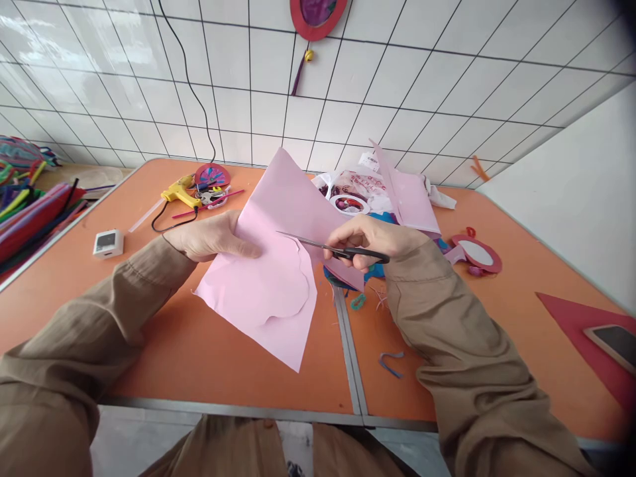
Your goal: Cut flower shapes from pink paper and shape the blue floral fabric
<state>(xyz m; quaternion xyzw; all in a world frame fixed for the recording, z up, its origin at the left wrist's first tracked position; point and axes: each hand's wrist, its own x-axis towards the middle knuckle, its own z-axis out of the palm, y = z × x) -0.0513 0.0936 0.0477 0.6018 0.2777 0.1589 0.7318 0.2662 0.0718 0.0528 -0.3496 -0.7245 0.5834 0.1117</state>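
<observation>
My left hand [211,236] grips the left edge of a pink paper sheet [278,265] and holds it up over the orange table [189,344]. My right hand [370,240] is closed round the black handles of scissors [332,249]. Their blades point left into the sheet, at the end of a curved cut. A rounded flap hangs partly cut free in the lower part of the sheet.
A yellow glue gun [179,192] with its cord and a decorated red disc [212,176] lie at the back left. A small white device [108,243] sits left, by stacked coloured sheets [30,218]. Craft packets [358,192], a round red mirror piece [476,253], red felt and a phone [613,344] lie right.
</observation>
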